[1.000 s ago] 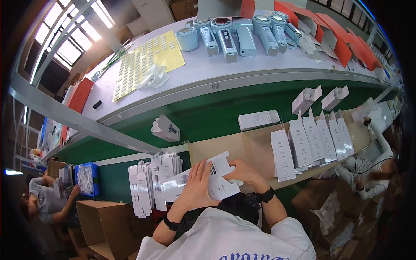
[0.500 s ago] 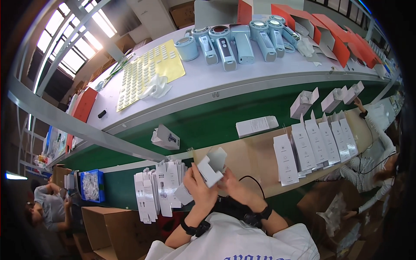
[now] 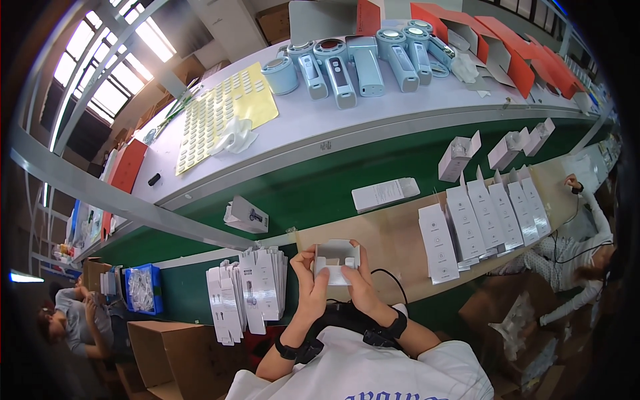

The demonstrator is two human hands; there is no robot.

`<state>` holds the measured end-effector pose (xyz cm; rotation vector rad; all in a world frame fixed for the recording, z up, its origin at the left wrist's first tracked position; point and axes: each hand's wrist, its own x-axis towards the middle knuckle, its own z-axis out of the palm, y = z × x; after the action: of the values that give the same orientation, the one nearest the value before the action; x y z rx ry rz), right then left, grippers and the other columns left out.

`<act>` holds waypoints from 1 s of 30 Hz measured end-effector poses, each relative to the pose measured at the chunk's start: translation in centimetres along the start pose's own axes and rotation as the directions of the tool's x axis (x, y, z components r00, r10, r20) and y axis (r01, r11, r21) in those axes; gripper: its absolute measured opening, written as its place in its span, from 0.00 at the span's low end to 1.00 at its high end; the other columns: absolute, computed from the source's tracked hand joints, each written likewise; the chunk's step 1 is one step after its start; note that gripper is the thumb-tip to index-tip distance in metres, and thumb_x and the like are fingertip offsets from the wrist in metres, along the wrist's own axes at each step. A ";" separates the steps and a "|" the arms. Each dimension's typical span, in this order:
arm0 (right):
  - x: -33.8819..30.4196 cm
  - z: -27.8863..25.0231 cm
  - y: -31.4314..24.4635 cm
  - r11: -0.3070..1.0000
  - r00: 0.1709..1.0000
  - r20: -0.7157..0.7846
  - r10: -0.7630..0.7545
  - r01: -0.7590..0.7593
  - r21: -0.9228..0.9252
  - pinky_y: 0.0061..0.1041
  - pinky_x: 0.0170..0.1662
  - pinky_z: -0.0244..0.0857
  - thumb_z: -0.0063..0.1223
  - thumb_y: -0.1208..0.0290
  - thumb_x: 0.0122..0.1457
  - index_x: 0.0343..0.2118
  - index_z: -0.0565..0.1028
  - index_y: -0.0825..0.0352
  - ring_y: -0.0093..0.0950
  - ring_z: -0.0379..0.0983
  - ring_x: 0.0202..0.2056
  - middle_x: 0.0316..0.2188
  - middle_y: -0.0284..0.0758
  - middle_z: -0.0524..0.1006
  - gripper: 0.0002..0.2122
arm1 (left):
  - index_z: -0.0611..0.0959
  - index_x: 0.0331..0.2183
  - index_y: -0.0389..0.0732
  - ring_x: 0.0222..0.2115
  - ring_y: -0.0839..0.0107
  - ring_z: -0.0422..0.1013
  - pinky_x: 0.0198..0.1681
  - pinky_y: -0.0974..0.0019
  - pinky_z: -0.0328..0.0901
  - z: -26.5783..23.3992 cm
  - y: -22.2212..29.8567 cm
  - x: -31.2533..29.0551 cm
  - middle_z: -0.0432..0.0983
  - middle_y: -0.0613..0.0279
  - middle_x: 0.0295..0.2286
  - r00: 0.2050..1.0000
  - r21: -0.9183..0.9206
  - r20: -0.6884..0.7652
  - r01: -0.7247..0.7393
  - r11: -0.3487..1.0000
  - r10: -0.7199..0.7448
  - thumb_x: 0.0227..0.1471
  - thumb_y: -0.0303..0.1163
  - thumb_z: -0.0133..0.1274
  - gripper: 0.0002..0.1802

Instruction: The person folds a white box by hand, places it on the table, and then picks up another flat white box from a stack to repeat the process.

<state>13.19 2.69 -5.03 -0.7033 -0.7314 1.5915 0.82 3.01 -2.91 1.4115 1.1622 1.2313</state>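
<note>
Low in front of me I grip a small white paperboard box (image 3: pixel 338 248) with both hands, its open end and bent flaps facing up at me. My left hand (image 3: pixel 311 283) closes on its left side, the thumb pressed on the near panel. On the right side, my right hand (image 3: pixel 361 285) holds it the same way. The fingers behind the box are partly hidden. To the left of my left hand stands a dense row of flat, folded white cartons (image 3: pixel 257 283).
Several upright white boxes with raised flaps (image 3: pixel 467 223) stand at right. One white box (image 3: pixel 385 195) lies beyond my hands, another (image 3: pixel 247 215) far left. Pale blue handheld devices (image 3: pixel 340 79) line the upper shelf. Co-workers sit at left (image 3: pixel 83 317) and right (image 3: pixel 587 247).
The box has turned from tilted to nearly straight, its opening toward me. My right hand has come up onto its right side, and a carton flap by my left wrist no longer shows.
</note>
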 end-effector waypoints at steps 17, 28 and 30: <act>0.7 0.6 -1.0 0.998 0.999 0.007 0.040 -0.040 0.048 0.26 0.58 0.52 0.41 0.72 0.60 0.55 0.62 0.67 0.26 0.62 0.52 0.51 0.36 0.66 0.19 | 0.67 0.44 0.39 0.52 0.59 0.59 0.57 0.61 0.51 0.0 -0.5 -0.4 0.62 0.47 0.49 0.995 -0.126 -0.043 -0.093 0.988 0.088 0.49 0.21 0.40 0.17; 0.8 -0.1 -1.2 0.968 0.990 0.122 0.070 -0.096 0.230 0.22 0.50 0.60 0.48 0.78 0.55 0.50 0.67 0.66 0.23 0.65 0.47 0.46 0.33 0.69 0.18 | 0.71 0.38 0.37 0.48 0.63 0.63 0.54 0.62 0.54 -0.7 0.2 0.4 0.67 0.50 0.44 0.997 -0.161 -0.022 -0.074 0.984 0.071 0.49 0.23 0.39 0.12; 0.8 0.0 -1.0 0.996 0.992 0.125 -0.003 -0.009 0.093 0.20 0.49 0.60 0.49 0.79 0.54 0.49 0.67 0.67 0.22 0.66 0.45 0.43 0.32 0.70 0.18 | 0.71 0.40 0.36 0.47 0.64 0.64 0.53 0.64 0.56 -1.1 0.2 0.3 0.66 0.51 0.45 0.995 -0.159 0.027 -0.085 0.984 0.091 0.49 0.23 0.43 0.13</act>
<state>13.67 3.63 -4.27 -0.5407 -0.7421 1.6729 -0.20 3.37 -2.54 1.3721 0.9655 1.3254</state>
